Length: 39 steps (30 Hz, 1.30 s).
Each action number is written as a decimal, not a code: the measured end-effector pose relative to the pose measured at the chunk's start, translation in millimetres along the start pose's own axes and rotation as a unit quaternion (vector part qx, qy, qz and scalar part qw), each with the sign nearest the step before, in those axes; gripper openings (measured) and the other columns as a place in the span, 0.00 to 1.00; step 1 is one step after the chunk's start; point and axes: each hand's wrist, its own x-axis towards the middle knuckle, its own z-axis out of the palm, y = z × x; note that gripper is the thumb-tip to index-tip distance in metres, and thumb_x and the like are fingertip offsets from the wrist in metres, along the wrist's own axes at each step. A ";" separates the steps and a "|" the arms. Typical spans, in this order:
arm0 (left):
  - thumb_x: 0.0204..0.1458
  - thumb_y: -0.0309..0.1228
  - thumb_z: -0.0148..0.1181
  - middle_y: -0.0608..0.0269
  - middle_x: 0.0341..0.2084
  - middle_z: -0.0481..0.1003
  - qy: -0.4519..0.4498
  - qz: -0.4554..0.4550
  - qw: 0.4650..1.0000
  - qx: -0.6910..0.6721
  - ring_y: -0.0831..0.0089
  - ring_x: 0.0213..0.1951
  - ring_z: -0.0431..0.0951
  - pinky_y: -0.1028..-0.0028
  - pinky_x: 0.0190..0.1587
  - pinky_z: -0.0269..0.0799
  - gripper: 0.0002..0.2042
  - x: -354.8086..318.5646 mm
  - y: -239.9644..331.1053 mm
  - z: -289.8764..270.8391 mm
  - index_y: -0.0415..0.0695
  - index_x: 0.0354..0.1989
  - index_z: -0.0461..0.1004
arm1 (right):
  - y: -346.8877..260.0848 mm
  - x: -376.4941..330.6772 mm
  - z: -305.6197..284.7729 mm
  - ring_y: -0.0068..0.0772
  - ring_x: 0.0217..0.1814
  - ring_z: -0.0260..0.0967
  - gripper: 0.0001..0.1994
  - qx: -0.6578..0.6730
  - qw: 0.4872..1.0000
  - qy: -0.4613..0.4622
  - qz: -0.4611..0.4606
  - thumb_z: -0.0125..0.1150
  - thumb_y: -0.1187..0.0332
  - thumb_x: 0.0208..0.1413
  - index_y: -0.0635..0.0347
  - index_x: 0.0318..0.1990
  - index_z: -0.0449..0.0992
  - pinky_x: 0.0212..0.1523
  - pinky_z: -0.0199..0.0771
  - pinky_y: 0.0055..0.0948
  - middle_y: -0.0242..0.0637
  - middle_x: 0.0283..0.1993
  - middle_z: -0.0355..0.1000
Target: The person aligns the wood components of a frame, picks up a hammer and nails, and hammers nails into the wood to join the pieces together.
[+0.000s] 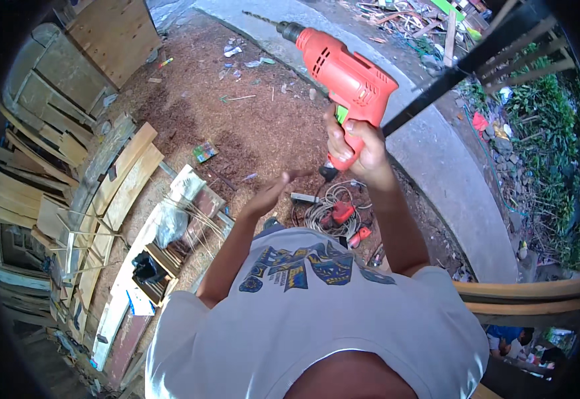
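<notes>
My right hand (363,143) is wrapped round the grip of a red power drill (346,70), held up in front of me. The drill's long bit (260,17) points to the far left, set in a dark chuck (290,30). A black cord end comes out of the base of the grip. Lower and to the left, my left hand (273,193) is in the air with its fingers stretched out, holding nothing. Its fingertips reach toward the cord end, and I cannot tell whether they touch it.
A coiled cable (330,214) and a red tool (362,236) lie on the ground near my body. Left stands a bench of planks (130,179) with a plastic bag (171,223) and a wooden box (163,274). A black post (449,76) slants across the right, beside a concrete path (436,159).
</notes>
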 end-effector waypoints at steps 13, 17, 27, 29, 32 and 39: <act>0.62 0.31 0.63 0.56 0.39 0.77 0.038 -0.007 0.944 0.328 0.68 0.42 0.77 0.67 0.46 0.72 0.07 179.2 41.7 -241.0 0.40 0.41 0.76 | -38.8 274.1 -79.5 0.21 0.15 0.57 0.22 -0.191 0.981 0.011 -0.029 0.55 0.65 0.57 0.75 0.53 0.68 0.18 0.64 0.25 0.34 0.31 0.65; 0.58 0.37 0.67 0.53 0.27 0.73 0.123 0.010 0.928 0.351 0.58 0.31 0.74 0.62 0.38 0.71 0.12 213.1 -5.6 -364.1 0.40 0.36 0.75 | -47.4 365.4 -136.1 0.19 0.16 0.59 0.19 -0.196 0.980 0.003 -0.028 0.57 0.66 0.58 0.73 0.52 0.72 0.19 0.64 0.23 0.32 0.31 0.67; 0.52 0.36 0.68 0.52 0.31 0.77 0.458 -0.177 0.745 0.452 0.51 0.39 0.79 0.58 0.40 0.74 0.11 211.9 -46.7 -573.6 0.42 0.36 0.78 | -83.0 624.3 -258.5 0.18 0.16 0.58 0.25 -0.111 0.993 -0.031 0.039 0.60 0.65 0.58 0.74 0.58 0.65 0.16 0.61 0.21 0.34 0.34 0.68; 0.51 0.39 0.68 0.54 0.34 0.78 0.524 -0.190 0.730 0.395 0.50 0.41 0.79 0.56 0.43 0.74 0.13 213.8 -44.1 -598.4 0.43 0.35 0.77 | -71.4 678.7 -258.8 0.18 0.15 0.58 0.25 -0.087 0.994 -0.045 0.051 0.59 0.65 0.58 0.74 0.58 0.66 0.16 0.60 0.21 0.34 0.33 0.68; 0.49 0.45 0.70 0.53 0.37 0.78 0.518 -0.191 0.634 0.542 0.48 0.44 0.79 0.53 0.46 0.74 0.17 221.0 -17.6 -650.3 0.45 0.35 0.76 | -47.6 760.0 -255.0 0.18 0.14 0.55 0.25 -0.133 0.988 -0.041 0.065 0.60 0.63 0.59 0.73 0.57 0.64 0.12 0.53 0.21 0.32 0.29 0.65; 0.49 0.48 0.70 0.51 0.36 0.80 0.530 -0.187 0.594 0.576 0.47 0.44 0.80 0.52 0.47 0.75 0.18 181.9 -12.4 -822.5 0.50 0.42 0.80 | 0.6 952.9 -214.0 0.18 0.12 0.52 0.27 -0.241 0.968 -0.043 0.049 0.59 0.61 0.59 0.72 0.59 0.63 0.11 0.49 0.23 0.31 0.28 0.65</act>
